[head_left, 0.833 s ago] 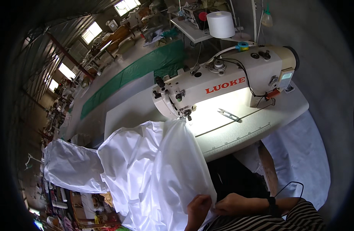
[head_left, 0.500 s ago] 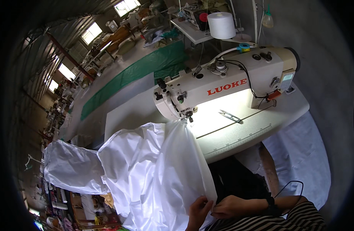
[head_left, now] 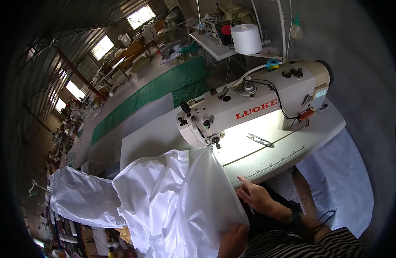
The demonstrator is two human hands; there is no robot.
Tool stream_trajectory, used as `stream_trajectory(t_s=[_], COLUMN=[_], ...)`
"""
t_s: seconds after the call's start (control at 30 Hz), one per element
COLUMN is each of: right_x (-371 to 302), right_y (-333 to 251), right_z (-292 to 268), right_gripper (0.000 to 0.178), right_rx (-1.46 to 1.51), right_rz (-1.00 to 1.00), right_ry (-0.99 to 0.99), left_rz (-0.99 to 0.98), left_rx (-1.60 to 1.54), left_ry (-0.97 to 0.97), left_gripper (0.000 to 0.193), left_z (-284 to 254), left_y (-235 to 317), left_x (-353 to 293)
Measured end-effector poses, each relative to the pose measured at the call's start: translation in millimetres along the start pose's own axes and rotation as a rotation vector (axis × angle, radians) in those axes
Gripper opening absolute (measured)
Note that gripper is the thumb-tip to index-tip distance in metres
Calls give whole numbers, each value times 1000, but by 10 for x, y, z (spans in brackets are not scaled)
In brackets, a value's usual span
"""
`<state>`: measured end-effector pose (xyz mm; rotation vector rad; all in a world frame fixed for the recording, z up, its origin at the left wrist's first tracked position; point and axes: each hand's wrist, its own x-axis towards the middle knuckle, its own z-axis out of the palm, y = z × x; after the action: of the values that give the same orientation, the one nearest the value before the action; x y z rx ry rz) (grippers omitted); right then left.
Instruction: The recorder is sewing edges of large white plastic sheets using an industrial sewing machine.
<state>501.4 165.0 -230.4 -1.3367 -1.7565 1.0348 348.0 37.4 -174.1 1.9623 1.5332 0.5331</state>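
A large sheet of shiny white fabric (head_left: 163,202) hangs over the front of the sewing machine (head_left: 254,103), its top edge gathered under the needle area. My left hand (head_left: 233,241) grips the fabric's right edge near the bottom of the view; its fingertips are partly hidden. My right hand (head_left: 261,198) is at the table's front edge, right beside the fabric's edge, with the index finger stretched out and the thumb apart from it. No object shows in that hand. Small thread snips (head_left: 260,140) lie on the lit machine bed (head_left: 288,139).
A white thread cone (head_left: 246,39) stands behind the machine. More white cloth (head_left: 340,176) hangs at the table's right side. Green sheeting (head_left: 142,112) covers part of the surface beyond. A small bottle (head_left: 296,31) hangs by the wall.
My right hand has left the fabric's lower edge and moved up to the table edge, its index finger now extended. My left hand has shifted slightly right and down. The view has tilted a little.
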Motion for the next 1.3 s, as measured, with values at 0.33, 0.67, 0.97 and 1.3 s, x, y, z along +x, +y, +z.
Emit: stream_trajectory(t_s=[0.33,0.67,0.97,1.3], right_x=[26,434,1268,-89], right_y=[-310,-339,-288,-468], right_z=[391,476,616,-213], right_gripper=[57,55,59,31], right_rx=[-797,-859,-842,-246], right_rz=[-83,-128,-152,-266], right_ry=[-183,-117,-56,58], left_rz=[109,-202,-186,122], left_rx=[-55,407,433,-289], left_ry=[181,377,408,846], left_gripper=[11,65,64,15], left_z=[-309,-977,-1234,-795], left_y=[-233,-1557,-1973,-1225], left_x=[77,1063,2021,879])
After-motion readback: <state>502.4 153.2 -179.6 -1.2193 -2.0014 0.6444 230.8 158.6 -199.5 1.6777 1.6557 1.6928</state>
